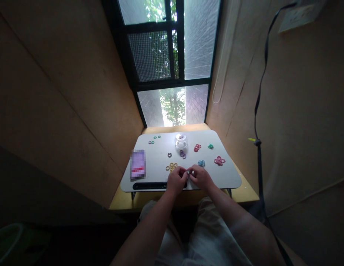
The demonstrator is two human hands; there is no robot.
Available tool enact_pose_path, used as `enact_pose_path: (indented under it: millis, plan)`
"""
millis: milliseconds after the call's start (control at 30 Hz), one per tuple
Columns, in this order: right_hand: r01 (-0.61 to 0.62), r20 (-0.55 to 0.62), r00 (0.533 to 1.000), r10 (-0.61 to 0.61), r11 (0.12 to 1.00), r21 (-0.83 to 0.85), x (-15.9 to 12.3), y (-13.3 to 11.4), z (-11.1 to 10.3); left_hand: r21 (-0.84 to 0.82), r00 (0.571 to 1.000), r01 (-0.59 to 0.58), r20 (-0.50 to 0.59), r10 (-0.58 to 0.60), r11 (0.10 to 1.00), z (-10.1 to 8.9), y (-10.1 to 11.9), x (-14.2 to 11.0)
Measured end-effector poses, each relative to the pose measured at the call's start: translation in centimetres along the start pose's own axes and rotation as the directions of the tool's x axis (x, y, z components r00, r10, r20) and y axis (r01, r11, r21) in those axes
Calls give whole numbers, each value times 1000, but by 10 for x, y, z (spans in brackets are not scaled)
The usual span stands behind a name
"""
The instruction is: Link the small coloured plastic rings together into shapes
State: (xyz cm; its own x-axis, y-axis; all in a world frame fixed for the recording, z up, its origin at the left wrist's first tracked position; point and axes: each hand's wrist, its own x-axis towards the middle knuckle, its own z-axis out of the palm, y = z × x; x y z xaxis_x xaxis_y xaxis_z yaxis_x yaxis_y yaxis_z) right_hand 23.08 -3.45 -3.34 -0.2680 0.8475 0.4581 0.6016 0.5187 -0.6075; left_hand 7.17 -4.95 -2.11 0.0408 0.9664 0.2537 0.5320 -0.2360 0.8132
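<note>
Close together over the near edge of the white lap table [160, 147], my left hand [177, 180] and my right hand [200, 177] are closed in pinches. Between their fingertips is a small hair tie [188, 172], partly hidden, its colour hard to tell. Yellow hair ties [172, 167] lie just beyond my left hand. Blue hair ties [201, 163] are piled just past my right hand. Farther off lie purple hair ties [183, 154], red ones [197, 148], pink ones [220, 160], green ones [210, 146] and a dark pair [169, 155].
A clear plastic jar [181, 142] stands toward the table's back. On the left is a purple, blurred-out phone-like item [138, 164], with several loose green and purple ties [151, 142] beyond it. A black slot [149, 186] runs along the front edge. A dark cord [259, 159] hangs at right.
</note>
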Motion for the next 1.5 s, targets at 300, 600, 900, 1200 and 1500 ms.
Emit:
enact_pose_path:
  millis: [300,600,900,1200,1500]
  plan:
    - [-34,-23,999,33,998,-44,-2,-7,-3,19,1000,24,-11,-24,1000,-1,2,0]
    - [-45,-34,998,46,999,22,-2,-5,-2,39,1000,4,5,-5,999,0,2,-1]
    - [-81,-49,995,89,985,153,0,0,1,39,1000,-1,29,0,999,1,0,-1]
    - [-34,3,999,34,999,38,0,0,-1,36,1000,8,17,-8,999,0,0,0]
    - [-59,-28,998,59,998,12,-1,-4,-3,34,1000,7,-4,-7,999,1,1,-1]
